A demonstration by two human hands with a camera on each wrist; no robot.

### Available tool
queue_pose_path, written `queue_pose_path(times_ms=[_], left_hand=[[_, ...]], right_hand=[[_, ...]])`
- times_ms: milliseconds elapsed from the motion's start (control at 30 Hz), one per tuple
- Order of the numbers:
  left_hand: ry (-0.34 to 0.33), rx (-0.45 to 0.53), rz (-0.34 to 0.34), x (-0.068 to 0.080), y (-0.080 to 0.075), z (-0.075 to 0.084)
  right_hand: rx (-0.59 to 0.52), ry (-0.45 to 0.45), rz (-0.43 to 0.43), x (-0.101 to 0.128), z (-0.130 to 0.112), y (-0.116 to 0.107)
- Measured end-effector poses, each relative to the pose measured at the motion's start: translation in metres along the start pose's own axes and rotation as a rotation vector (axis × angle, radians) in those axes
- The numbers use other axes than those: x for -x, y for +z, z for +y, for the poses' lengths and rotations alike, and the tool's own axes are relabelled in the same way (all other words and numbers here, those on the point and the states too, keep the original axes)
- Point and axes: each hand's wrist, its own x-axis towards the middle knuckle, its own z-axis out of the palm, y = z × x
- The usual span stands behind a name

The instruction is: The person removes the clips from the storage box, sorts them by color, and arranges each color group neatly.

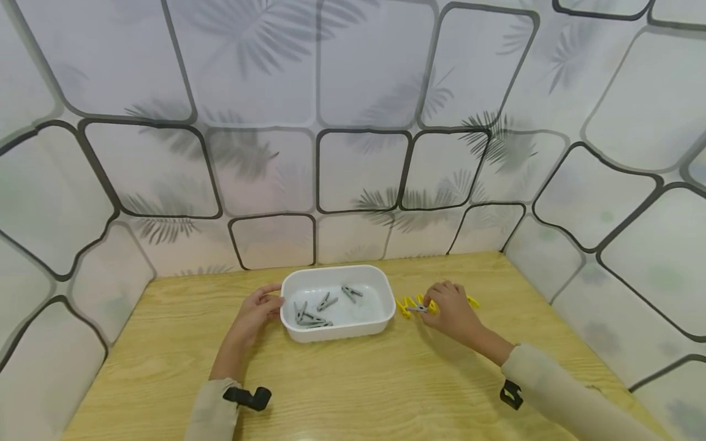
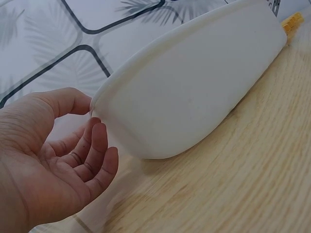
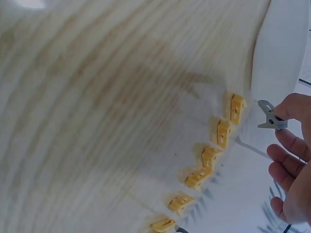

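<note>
A white tray [image 1: 386, 293] stands mid-table with several grey clothespins [image 1: 326, 302] inside. My left hand [image 1: 273, 300] rests against its left end, thumb at the rim and fingers relaxed; the left wrist view shows the same hand [image 2: 97, 121] beside the tray wall [image 2: 194, 87]. To the right of the tray, my right hand [image 1: 427, 304] pinches one grey clothespin [image 1: 417, 309] just above a row of yellow clothespins [image 1: 407, 304]. In the right wrist view the grey clothespin [image 3: 268, 118] sticks out from my right hand's fingertips [image 3: 291, 109], over the yellow clothespins [image 3: 222, 132].
The wooden table [image 1: 353, 380] is boxed in by patterned walls [image 1: 353, 153] at the back and both sides. More yellow clothespins [image 1: 473, 301] lie behind my right hand. One yellow clothespin [image 2: 291, 22] shows past the tray's far end.
</note>
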Motion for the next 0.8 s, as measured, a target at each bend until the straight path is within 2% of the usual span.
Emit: queue_pose_path(times_ms=[233, 567, 800], left_hand=[[-0.002, 0.011, 0.009, 0.0, 0.001, 0.0], [0.045, 0.05, -0.012, 0.002, -0.001, -0.003], [-0.004, 0.024, 0.01, 0.0, 0.0, 0.0]], right_hand=[[-0.008, 0.056, -0.047, 0.01, -0.008, 0.004], [0.087, 0.129, -0.127, 0.019, -0.014, 0.017], [0.136, 0.17, -0.188, 0.02, -0.021, 0.02]])
